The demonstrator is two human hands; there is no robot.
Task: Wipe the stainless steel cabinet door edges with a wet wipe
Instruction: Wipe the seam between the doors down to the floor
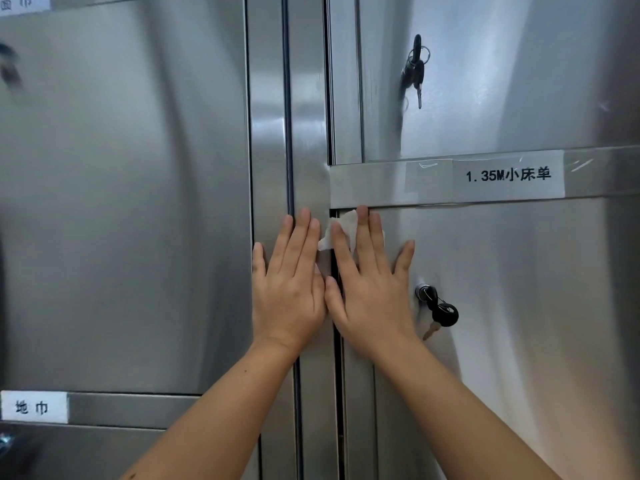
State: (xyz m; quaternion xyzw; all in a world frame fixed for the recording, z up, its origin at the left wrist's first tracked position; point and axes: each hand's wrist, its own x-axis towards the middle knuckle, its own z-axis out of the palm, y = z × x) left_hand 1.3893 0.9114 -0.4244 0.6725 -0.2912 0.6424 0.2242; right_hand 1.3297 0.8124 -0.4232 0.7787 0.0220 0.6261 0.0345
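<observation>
The left door (121,202) fills the view from 9 to 11 o'clock, with a small label (33,407) on the rail below it at 8 o'clock. Neither has a part in the step.

Just left of centre, the left hand (289,292) lies flat on the post (308,133), fingers straight and pointing to 12 o'clock. It holds nothing and looks to be bracing.

The wipe (346,225) sits at centre, bunched over the top left corner of the lower door (519,306). A white fold shows at 12 o'clock of the right hand (372,299). That hand presses the wipe to the steel with flat, spread fingers. It does not pinch it.

The step in hand seems to be wiping the lower door's edges, begun at this corner. The next move probably calls for steady flat pressure while the wipe slides toward 6 o'clock down the seam (337,375), or toward 3 o'clock under the rail. With no pinch on it, the wipe could slip free.

Obstacles are few. The two thumbs sit close over the seam, so the left hand may need to shift. The key (440,311) hangs at 4 o'clock of the right hand, off the edge but within reach of a wide sweep. The taped tag (509,174) at 2 o'clock could lift if wetted. A second key (415,69) hangs at 1 o'clock, well apart.
</observation>
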